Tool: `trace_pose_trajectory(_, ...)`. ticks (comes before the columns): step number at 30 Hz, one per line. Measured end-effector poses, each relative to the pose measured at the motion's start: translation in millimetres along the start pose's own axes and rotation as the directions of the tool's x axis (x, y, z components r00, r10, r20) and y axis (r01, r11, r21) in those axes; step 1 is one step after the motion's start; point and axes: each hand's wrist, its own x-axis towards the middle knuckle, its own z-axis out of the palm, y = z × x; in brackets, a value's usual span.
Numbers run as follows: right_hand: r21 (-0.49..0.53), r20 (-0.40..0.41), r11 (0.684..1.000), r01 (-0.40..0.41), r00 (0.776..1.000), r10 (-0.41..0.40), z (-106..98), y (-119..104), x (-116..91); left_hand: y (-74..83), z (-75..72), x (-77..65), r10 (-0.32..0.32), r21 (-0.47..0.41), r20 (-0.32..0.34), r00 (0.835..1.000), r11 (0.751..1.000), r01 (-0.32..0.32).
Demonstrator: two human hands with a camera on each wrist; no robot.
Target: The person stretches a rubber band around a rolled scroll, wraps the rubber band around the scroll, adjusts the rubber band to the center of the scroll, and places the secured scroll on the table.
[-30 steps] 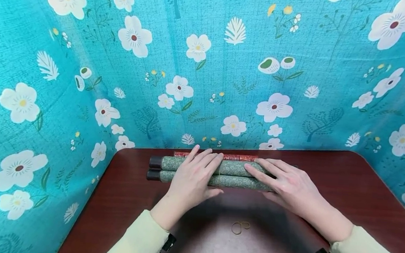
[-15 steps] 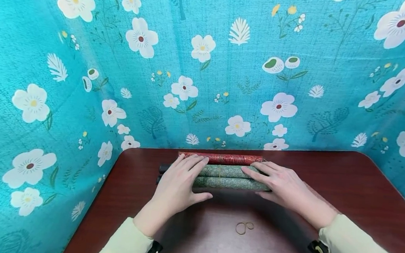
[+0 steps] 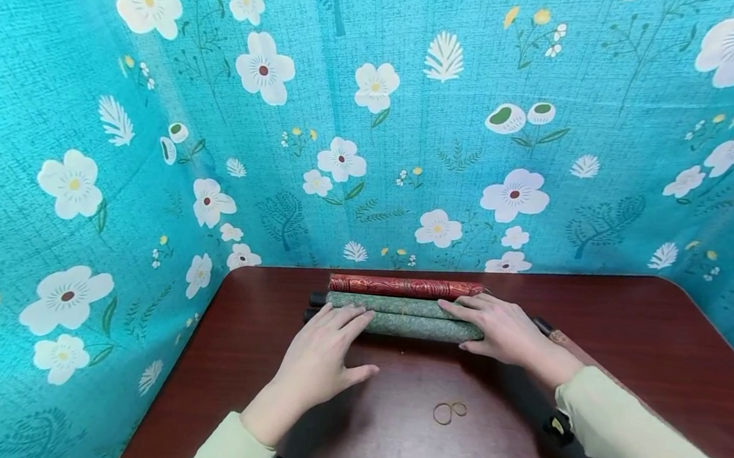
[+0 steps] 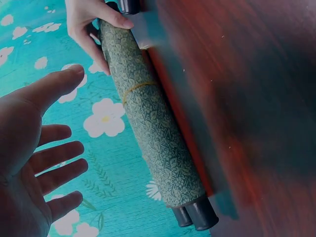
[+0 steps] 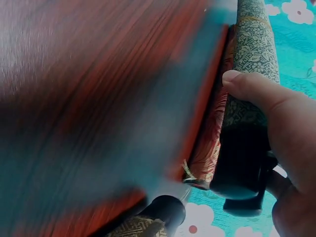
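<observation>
Two green patterned hanging scrolls [image 3: 424,328] lie side by side across the far part of the table, with black end knobs [image 4: 202,215]. A thin yellow rubber band [image 4: 138,90] circles them at mid-length. My right hand [image 3: 496,330] grips their right end; in the right wrist view its thumb [image 5: 242,84] presses the near side and the fingers pass behind. My left hand [image 3: 321,357] is held by the left end with fingers extended and thumb spread. The left wrist view shows that palm holding nothing, apart from the scrolls.
A red patterned roll [image 3: 408,287] lies behind the green scrolls, along the table's back edge. Another scroll with a black knob [image 3: 542,325] lies at the right, partly under my right forearm. Two loose rubber bands [image 3: 442,413] lie nearer me. Blue floral cloth [image 3: 401,151] surrounds the table.
My left hand has come off the green scrolls, moving left and toward me. The scrolls have shifted slightly right and nearer, showing more of the red roll. My right hand stays on their right end.
</observation>
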Motion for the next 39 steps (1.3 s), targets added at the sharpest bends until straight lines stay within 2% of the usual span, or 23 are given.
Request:
trace_pose_trajectory(5, 0.045, 0.086, 0.998, -0.044, 0.995, 0.040, 6, 8, 0, 2.9, 5.6, -3.7, 0.007, 0.020, 0.029, 1.000, 1.000, -0.007)
trace_pose_trajectory(14, 0.102, 0.163, 0.991, -0.089, 0.984, 0.071, 18, 23, 5, 7.2, 11.6, -5.0, 0.002, 0.021, 0.058, 0.998, 1.000, -0.003)
trace_pose_trajectory(22, 0.070, 0.246, 0.988, -0.139, 0.962, 0.118, 24, 31, 7, 10.8, 17.4, -5.7, -0.003, 0.012, 0.081, 0.997, 1.000, 0.002)
trace_pose_trajectory(32, -0.019, 0.209, 0.995, -0.095, 0.973, 0.096, 30, 29, 6, 11.9, 20.7, -4.7, -0.002, 0.025, 0.097, 0.995, 1.000, 0.000)
trace_pose_trajectory(39, -0.010, 0.130, 0.997, -0.078, 0.988, 0.078, 16, 26, 2, 12.3, 22.6, -2.1, 0.000, 0.019, 0.105, 0.994, 1.000, -0.002)
